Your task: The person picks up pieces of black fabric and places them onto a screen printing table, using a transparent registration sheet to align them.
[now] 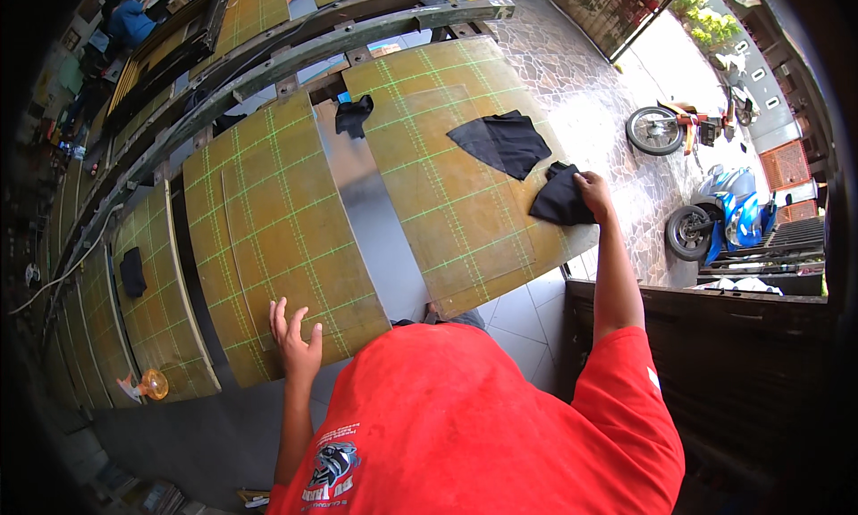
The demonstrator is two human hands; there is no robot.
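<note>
My right hand (593, 195) grips the right edge of a black cloth piece (559, 199) near the right end of a yellow-brown board (465, 238) marked with green grid lines. Just beyond it, another black cloth piece (505, 143) lies spread on the same board; its left part looks thinner or sheer. My left hand (297, 341), fingers spread and holding nothing, is at the near edge of a second gridded board (268, 220). A small crumpled black cloth (355, 117) rests at the far left edge of the right board.
Between the two boards runs a grey strip (380, 234). A long metal rail (357, 46) crosses behind them. Farther left, a folded black piece (133, 272) and an orange round object (154, 385) sit on another board. Motorcycles (737, 213) stand on the stone paving at right.
</note>
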